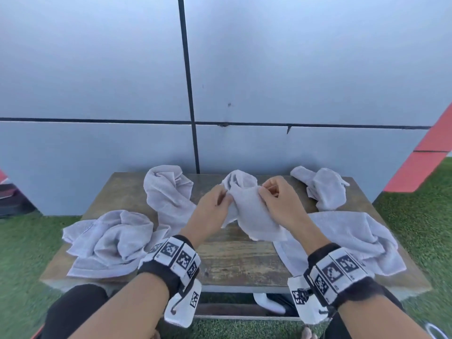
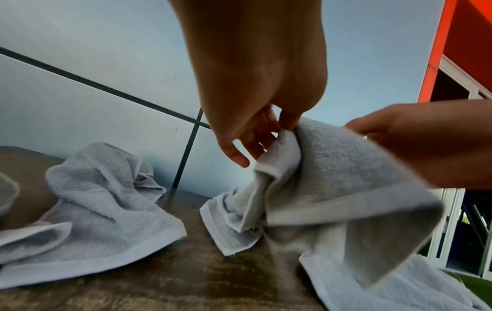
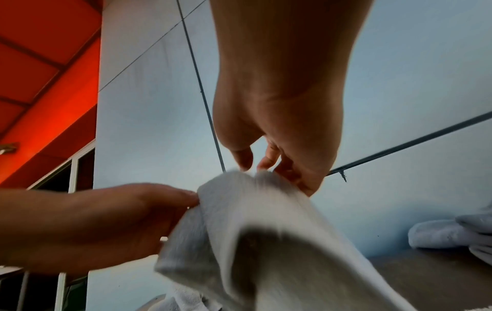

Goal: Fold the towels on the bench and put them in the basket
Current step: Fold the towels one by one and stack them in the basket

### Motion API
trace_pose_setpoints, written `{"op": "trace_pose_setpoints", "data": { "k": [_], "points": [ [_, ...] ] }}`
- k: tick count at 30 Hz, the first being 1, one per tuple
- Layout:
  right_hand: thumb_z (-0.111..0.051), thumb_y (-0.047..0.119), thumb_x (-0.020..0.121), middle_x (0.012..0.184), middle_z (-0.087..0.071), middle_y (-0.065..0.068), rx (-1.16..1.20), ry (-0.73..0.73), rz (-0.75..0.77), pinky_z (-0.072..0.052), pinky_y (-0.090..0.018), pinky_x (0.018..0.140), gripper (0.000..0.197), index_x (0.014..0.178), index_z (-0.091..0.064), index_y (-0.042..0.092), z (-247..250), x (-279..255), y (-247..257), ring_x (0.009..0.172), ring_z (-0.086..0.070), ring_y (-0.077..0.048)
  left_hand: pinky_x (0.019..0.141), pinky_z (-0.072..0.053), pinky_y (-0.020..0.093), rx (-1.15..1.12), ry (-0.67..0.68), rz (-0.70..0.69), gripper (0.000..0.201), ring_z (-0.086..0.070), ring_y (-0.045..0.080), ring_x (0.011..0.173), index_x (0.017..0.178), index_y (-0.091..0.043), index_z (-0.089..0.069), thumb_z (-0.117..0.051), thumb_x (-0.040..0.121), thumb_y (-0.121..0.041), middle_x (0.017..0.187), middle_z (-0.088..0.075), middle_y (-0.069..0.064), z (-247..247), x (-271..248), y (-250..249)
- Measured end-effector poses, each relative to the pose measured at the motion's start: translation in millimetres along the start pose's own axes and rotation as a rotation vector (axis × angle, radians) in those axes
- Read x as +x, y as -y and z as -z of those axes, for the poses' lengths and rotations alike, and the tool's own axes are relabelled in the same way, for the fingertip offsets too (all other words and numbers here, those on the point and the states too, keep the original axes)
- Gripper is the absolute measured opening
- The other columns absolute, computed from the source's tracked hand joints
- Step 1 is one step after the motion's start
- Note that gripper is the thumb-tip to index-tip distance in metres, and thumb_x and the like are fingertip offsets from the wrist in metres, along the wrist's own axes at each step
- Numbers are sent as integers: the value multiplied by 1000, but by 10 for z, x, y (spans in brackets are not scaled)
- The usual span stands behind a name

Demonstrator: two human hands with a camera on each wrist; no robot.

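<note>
Both hands hold one pale grey towel [image 1: 252, 211] lifted above the middle of the wooden bench [image 1: 234, 260]. My left hand [image 1: 221, 199] pinches its upper left edge, and my right hand [image 1: 266, 192] pinches the upper right edge close beside it. The towel [image 2: 333, 181] hangs crumpled below the fingers, its lower end trailing on the bench. In the right wrist view the towel [image 3: 255, 221] droops from my right hand [image 3: 253, 168] while the left hand's fingers [image 3: 170, 197] touch its side. No basket is in view.
Several other crumpled grey towels lie on the bench: one at front left [image 1: 110, 241], one at back left [image 1: 168, 192], one at back right [image 1: 322, 187], one at front right [image 1: 354, 241]. A grey panelled wall [image 1: 220, 69] stands behind. Green turf [image 1: 22, 265] surrounds the bench.
</note>
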State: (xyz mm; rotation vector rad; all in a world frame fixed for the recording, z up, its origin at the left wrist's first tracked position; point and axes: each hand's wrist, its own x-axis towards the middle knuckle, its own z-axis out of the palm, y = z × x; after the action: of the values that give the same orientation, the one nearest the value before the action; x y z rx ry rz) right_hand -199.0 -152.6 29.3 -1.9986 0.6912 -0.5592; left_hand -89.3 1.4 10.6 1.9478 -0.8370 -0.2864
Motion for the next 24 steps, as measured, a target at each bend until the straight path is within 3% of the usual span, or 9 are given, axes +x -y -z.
{"op": "trace_pose_setpoints", "data": {
  "k": [3,5,8,11,14,17,20,22,24],
  "points": [
    [-73,40,86,109,-62,10,7,117,95,-44,-21,89,30,107,-59,23,-18,-161,30,104,-57,-4,66,-38,26,-29,-19,-10,22,-47,9,70,96,-7,-52,-45,104,-26,82,-57,1,8,-3,-144],
    [-76,42,83,114,-61,13,-17,211,151,-42,-19,90,38,112,-57,26,-52,-288,77,108,-55,0,68,-41,25,-18,0,-27,20,-52,11,75,99,-8,-54,-46,104,-26,88,-62,5,-10,-18,-259],
    [-77,40,82,105,-66,14,-7,257,134,-45,-20,79,34,109,-58,29,-49,-368,112,97,-62,-3,78,-46,28,-46,-40,-38,19,-62,16,87,98,-9,-62,-51,102,-23,95,-69,6,-10,-7,-356],
    [-72,30,87,80,-66,14,-60,240,191,-44,-20,67,11,86,-61,26,-41,-414,129,72,-59,-3,69,-42,21,-61,-47,-61,20,-57,11,78,94,-6,-66,-54,100,-20,93,-71,11,12,-38,-406],
    [-62,20,93,57,-48,15,-61,172,226,-33,-18,56,32,65,-47,21,-27,-465,188,54,-42,-4,69,-42,22,-128,-5,-55,18,-53,7,72,95,-9,-66,-56,100,-22,85,-69,6,65,-150,-431],
    [-56,19,97,64,-42,8,24,113,219,-31,-28,59,30,72,-44,6,27,-496,279,60,-36,-8,72,-44,21,-249,116,-25,9,-56,7,78,103,-22,-67,-63,94,-22,92,-67,7,128,-294,-439],
    [-54,20,98,69,-38,3,157,86,172,-30,-31,63,31,77,-41,2,85,-516,396,65,-35,-11,72,-46,17,-118,284,-75,31,-58,9,84,104,-25,-62,-66,85,-1,100,-66,5,150,-396,-419],
    [-53,23,100,71,-34,0,193,86,165,-28,-31,63,34,78,-40,0,118,-538,472,65,-32,-12,74,-48,24,-28,269,-114,22,-60,16,90,100,-21,-63,-67,87,-3,102,-67,9,123,-432,-364],
    [-51,26,101,68,-33,3,158,65,169,-27,-29,61,36,76,-39,4,152,-544,503,61,-31,-9,71,-44,24,-39,185,-91,8,-59,15,88,91,-22,-64,-66,93,-14,99,-68,8,101,-428,-274]
  ]
}}
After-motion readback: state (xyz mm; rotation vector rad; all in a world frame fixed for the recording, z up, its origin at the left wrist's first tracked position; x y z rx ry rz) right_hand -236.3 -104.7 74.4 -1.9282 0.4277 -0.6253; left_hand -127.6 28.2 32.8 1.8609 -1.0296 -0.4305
